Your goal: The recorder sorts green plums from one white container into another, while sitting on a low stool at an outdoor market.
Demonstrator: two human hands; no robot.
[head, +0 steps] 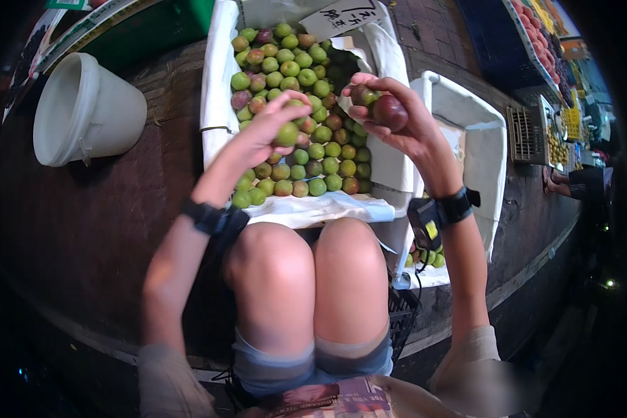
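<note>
A white crate [220, 99] lined with pale paper stands before my knees, with many green and reddish plums [306, 77] in it. Over the plums, my left hand [269, 123] curls its fingers around a green plum [286, 134]. My right hand [410, 117] is raised above the crate's right side, palm turned inward. It holds a dark purple plum [390, 112] and a green-red plum [364, 96] together. Part of the green-red one is hidden by the fingers.
To the right stands a second white crate [483, 125], with several green plums [433, 258] at its near end. A white bucket [112, 109] is on the ground at left. A handwritten card [342, 18] rests at the plum crate's far end. Fruit displays [535, 39] stand at far right.
</note>
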